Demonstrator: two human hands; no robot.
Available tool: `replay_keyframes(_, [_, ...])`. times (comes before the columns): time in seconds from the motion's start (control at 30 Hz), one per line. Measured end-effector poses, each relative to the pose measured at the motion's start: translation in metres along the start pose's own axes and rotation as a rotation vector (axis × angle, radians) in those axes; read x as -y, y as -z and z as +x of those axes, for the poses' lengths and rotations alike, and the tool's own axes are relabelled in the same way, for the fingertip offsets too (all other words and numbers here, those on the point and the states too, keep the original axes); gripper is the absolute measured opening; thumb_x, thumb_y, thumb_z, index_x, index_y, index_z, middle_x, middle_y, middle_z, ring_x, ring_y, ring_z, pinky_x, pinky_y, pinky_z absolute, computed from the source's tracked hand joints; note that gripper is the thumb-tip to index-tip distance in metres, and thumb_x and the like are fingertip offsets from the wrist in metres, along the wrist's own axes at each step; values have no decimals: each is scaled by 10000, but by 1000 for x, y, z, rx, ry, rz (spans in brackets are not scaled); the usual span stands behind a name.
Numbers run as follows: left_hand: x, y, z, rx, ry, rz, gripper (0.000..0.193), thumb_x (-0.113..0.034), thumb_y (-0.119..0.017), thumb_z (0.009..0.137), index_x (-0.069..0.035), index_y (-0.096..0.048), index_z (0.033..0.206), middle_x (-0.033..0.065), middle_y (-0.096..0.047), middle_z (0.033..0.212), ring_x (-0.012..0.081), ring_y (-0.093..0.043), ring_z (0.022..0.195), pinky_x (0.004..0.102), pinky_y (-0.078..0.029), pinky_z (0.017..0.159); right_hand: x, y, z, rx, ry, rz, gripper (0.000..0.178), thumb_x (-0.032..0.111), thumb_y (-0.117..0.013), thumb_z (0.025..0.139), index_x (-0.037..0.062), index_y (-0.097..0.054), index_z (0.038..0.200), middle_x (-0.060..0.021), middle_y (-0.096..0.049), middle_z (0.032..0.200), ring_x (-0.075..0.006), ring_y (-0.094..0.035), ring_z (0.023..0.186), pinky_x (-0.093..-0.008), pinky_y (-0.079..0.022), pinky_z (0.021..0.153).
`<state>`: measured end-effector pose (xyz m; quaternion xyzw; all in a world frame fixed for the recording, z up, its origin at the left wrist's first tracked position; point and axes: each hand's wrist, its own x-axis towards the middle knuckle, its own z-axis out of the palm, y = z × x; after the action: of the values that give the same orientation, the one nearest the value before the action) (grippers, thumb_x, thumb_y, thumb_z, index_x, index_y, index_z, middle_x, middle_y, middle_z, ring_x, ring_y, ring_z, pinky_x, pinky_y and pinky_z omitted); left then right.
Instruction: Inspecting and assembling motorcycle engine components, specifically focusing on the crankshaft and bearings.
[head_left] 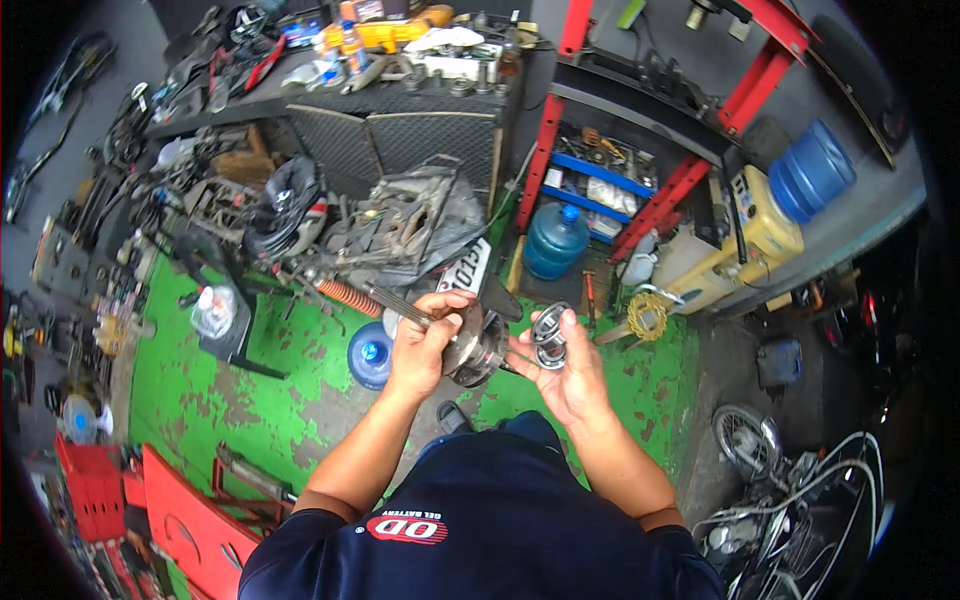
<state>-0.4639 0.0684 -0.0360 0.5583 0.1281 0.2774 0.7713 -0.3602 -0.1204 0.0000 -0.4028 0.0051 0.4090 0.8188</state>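
From where I stand, the left hand (425,345) is closed around a splined metal shaft assembly (472,352), thumb pressed on its round hub, with the shaft pointing to ten o'clock; the right hand (573,378), just beside it at three o'clock, pinches a ring-shaped bearing (549,333) between thumb and fingers, the ring tilted; both parts are up in front of the navy shirt (480,545), above the worn green floor (280,400). Round those hands, a blue water jug (555,245) stands at one o'clock; a hammer (590,298) lies at two; a coil of yellow rope (648,316) sits near three; a motorcycle wheel (744,442) shows at four; a red panel (190,535) lies toward eight; a second jug (370,360) is at nine; an orange coil spring (348,297) rests at ten; a number plate (466,272) leans at eleven; the cluttered desk (350,104) stands well apart, near twelve.
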Motion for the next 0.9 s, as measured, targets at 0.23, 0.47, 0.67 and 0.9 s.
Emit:
replay_keyframes(0.23, [21,-46,29,62,36,265,223,-57,-632,965,0,-658,1179,93,-682,1191,148,-629,1066,309,-495,925,0,43,15,14,3,246,454,529,-577,1033,95,-648,1148,-65,-710,941,-236,-691,899,-581,-548,940])
replay_keyframes(0.47, [-6,-122,61,217,-73,760,413,-205,-693,949,14,-597,1286,213,-646,1176,364,-597,1166,446,-469,998,36,90,34,45,56,406,547,610,-501,1030,102,-654,1165,-59,-705,969,-301,-694,967,-590,-545,944])
replay_keyframes(0.67, [-41,-190,88,456,114,406,652,-45,-538,898,33,-404,1530,204,-553,1441,282,-521,1360,391,-381,1159,100,133,47,214,81,539,666,667,-497,1002,62,-629,1248,-73,-705,999,-304,-711,1000,-576,-582,922])
replay_keyframes(0.9, [49,-245,110,-41,65,168,354,-138,-535,1067,-5,-532,1395,137,-611,1310,182,-598,1134,314,-477,1003,154,179,54,355,109,542,671,643,-508,1005,47,-594,1301,-103,-698,1058,-303,-711,1016,-568,-589,921])
